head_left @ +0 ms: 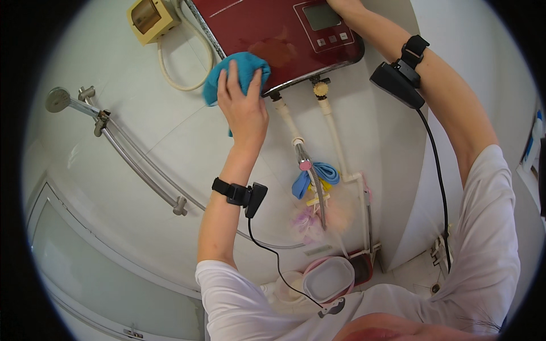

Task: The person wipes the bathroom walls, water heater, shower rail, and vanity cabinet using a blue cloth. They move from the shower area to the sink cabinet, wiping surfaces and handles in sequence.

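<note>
Pressed against the lower left corner of a red wall-mounted water heater (256, 28) is a bunched blue cloth (219, 82). My left hand (243, 105) has its fingers spread over the cloth and grips it. My right hand (344, 7) reaches up to the heater's right side, beside its display (321, 17). The top edge of the view cuts that hand off, so its fingers do not show. A patch on the heater's front, right of the cloth, looks wet or reflective.
Below the heater run white pipes (335, 131) with a yellow valve knob (321, 89). A yellowish box (149, 20) hangs left of it. A shower head (58, 100) sits on a rail at the left. Bath puffs (307, 223) hang above basins (329, 278). A wall corner stands right.
</note>
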`<state>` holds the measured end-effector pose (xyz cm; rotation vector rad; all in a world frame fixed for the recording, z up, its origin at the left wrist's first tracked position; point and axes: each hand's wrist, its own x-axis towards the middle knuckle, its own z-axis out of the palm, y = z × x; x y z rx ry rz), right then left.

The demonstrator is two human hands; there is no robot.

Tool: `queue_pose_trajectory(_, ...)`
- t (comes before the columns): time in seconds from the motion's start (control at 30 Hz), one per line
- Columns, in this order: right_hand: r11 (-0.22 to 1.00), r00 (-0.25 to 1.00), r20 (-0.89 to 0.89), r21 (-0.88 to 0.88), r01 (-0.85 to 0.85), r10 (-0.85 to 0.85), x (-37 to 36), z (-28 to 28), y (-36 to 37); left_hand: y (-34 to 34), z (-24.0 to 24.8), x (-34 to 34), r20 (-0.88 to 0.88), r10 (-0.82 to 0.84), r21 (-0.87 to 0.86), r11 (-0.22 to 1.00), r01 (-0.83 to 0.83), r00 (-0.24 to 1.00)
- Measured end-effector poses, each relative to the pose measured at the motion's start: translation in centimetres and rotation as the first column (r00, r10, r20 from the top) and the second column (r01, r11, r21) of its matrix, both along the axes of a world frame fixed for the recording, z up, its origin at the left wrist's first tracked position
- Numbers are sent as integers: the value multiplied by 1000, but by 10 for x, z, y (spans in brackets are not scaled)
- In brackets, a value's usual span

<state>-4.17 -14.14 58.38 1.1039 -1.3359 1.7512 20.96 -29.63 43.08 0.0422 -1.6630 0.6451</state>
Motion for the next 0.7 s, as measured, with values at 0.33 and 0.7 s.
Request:
queue_pose_trajectory(0.33, 997, 998, -23, -29, -67, 66, 4, -27, 1, 47, 22, -77, 322, 36, -300, 952, 66, 946)
queue_pose_trajectory(0.7, 815, 755, 326, -100, -571, 569, 3, -46, 41, 74, 111, -113, 64, -12, -308, 951, 31, 998)
